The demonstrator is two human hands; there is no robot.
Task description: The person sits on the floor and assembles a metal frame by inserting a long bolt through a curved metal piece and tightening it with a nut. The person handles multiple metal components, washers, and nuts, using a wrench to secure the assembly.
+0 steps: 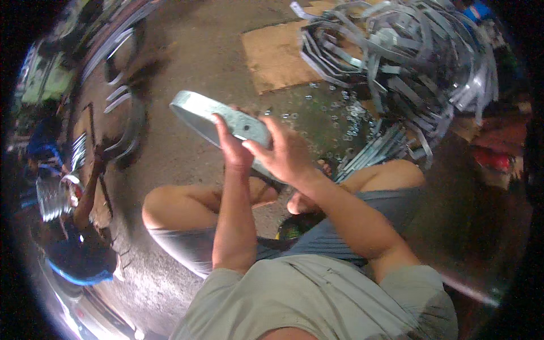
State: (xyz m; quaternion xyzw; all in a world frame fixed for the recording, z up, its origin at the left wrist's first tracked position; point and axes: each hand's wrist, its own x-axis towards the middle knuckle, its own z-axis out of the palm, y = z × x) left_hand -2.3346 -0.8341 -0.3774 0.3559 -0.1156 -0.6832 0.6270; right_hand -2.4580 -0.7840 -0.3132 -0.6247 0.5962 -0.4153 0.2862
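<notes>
- Hanging above the floor [192, 56], the metal band [201, 104] could twist free if either hold slackens.
- Left grip [235, 152] is wrapped around it; right grip [288, 154] pinches its edges, risking cuts.
- Dropped, it could strike the foot [300, 203] or scatter nuts [354, 114].

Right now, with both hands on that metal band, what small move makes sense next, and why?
Perhaps ease the right hand back slightly while the left hand steadies the metal band, since the right covers part of it beside the dark hole.
</notes>
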